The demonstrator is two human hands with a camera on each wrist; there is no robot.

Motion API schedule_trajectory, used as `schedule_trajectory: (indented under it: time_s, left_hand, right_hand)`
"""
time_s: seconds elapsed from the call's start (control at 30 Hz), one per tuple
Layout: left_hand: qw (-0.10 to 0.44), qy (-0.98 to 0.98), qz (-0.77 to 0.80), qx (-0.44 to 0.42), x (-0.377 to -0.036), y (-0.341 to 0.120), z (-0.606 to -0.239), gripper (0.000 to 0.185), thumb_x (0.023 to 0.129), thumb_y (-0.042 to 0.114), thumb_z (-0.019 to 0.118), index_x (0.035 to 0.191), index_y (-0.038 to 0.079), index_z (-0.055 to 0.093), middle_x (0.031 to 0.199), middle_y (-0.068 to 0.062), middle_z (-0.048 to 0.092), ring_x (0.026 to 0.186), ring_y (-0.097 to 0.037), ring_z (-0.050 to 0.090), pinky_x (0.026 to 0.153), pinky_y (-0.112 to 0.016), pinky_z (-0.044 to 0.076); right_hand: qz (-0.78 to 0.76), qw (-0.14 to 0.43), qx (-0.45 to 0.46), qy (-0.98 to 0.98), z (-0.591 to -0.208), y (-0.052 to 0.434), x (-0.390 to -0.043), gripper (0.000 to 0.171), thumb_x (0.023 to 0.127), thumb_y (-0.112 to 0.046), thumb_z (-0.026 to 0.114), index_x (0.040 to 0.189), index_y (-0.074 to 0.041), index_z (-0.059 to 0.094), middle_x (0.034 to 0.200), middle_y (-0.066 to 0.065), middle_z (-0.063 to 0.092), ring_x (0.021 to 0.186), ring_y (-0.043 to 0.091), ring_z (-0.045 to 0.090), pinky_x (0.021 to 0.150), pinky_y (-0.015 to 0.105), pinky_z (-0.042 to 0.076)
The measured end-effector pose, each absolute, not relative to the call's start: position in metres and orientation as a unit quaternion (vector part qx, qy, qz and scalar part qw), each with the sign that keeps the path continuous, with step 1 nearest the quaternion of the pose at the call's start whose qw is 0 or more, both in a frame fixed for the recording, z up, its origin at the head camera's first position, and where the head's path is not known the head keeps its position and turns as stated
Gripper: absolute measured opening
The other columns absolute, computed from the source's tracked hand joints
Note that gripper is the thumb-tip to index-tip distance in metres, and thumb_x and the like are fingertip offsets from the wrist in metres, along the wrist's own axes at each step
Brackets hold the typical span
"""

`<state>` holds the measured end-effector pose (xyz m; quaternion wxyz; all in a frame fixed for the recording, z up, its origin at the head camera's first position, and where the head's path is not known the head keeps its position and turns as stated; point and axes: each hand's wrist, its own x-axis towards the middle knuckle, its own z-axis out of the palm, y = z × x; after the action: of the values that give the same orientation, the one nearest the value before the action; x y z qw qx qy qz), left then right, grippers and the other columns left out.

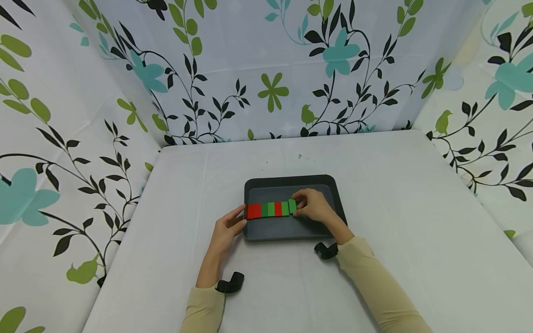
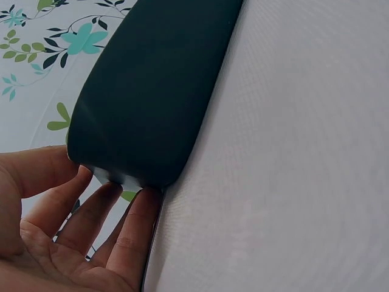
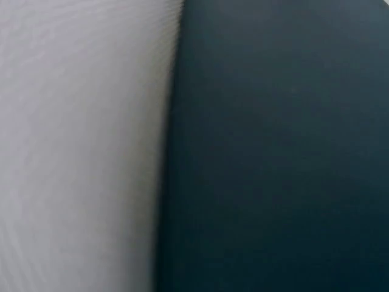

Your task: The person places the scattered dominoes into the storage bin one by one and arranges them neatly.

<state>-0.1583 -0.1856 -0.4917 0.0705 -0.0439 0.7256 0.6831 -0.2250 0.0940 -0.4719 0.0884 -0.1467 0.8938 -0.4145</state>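
Observation:
A row of small red and green blocks (image 1: pixel 270 209) runs side by side across the dark grey baking tray (image 1: pixel 270 234), starting near its left wall. At the row's right end, my right hand (image 1: pixel 313 205) pinches a green block (image 1: pixel 292 206) between thumb and fingers; it sits slightly askew from its neighbour. My left hand (image 1: pixel 225 231) is at the tray's left end. In the left wrist view, its fingertips (image 2: pixel 146 198) rest against the outside of the tray's end wall, with the thumb near the corner. The right wrist view shows only tray and cloth, not the hand.
A white cloth (image 1: pixel 275 286) covers the table under the tray. Patterned curtains (image 1: pixel 233 60) hang behind and at both sides. Small dark specks (image 1: pixel 300 156) lie behind the tray. Each wrist wears a black camera mount (image 1: pixel 230 282).

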Motion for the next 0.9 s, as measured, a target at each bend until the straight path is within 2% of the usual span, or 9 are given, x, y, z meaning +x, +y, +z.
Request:
schedule_trajectory:
  time_s: [0.27, 0.6, 0.8, 0.9]
  left_hand:
    - [0.072, 0.728, 0.68, -0.05, -0.1572, -0.1854, -0.4898, 0.05, 0.094, 0.003, 0.061, 0.142, 0.011, 0.052, 0.15, -0.012, 0.046, 0.137, -0.032, 0.045, 0.101, -0.041, 0.048]
    - [0.072, 0.726, 0.683, -0.042, -0.1582, -0.186, -0.4918, 0.051, 0.094, 0.002, 0.061, 0.143, 0.008, 0.051, 0.15, -0.013, 0.046, 0.137, -0.032, 0.045, 0.098, -0.035, 0.049]
    - [0.071, 0.729, 0.68, -0.04, -0.1586, -0.1858, -0.4914, 0.051, 0.094, 0.002, 0.061, 0.143, 0.008, 0.051, 0.149, -0.014, 0.046, 0.137, -0.033, 0.045, 0.098, -0.038, 0.049]
    - [0.07, 0.727, 0.682, -0.04, -0.1582, -0.1858, -0.4914, 0.051, 0.093, 0.002, 0.061, 0.143, 0.008, 0.05, 0.149, -0.013, 0.047, 0.136, -0.032, 0.046, 0.096, -0.034, 0.05]
  right_hand:
    - [-0.399, 0.087, -0.152, 0.9, -0.474, 0.0908, -0.2234, 0.047, 0.073, -0.003, 0.084, 0.117, 0.002, 0.067, 0.107, 0.017, 0.061, 0.08, 0.016, 0.062, 0.071, 0.028, 0.051]
    - [-0.396, 0.08, -0.157, 0.901, -0.4751, 0.0894, -0.2229, 0.049, 0.071, -0.001, 0.084, 0.117, 0.003, 0.068, 0.104, 0.016, 0.061, 0.079, 0.015, 0.061, 0.073, 0.029, 0.051]
    - [-0.395, 0.083, -0.154, 0.902, -0.4728, 0.0889, -0.2208, 0.05, 0.071, 0.0, 0.084, 0.118, 0.004, 0.067, 0.104, 0.017, 0.06, 0.08, 0.016, 0.061, 0.074, 0.031, 0.052]
    - [-0.395, 0.085, -0.153, 0.902, -0.472, 0.0899, -0.2191, 0.053, 0.071, -0.002, 0.085, 0.12, 0.003, 0.066, 0.107, 0.017, 0.06, 0.081, 0.016, 0.061, 0.076, 0.032, 0.052]
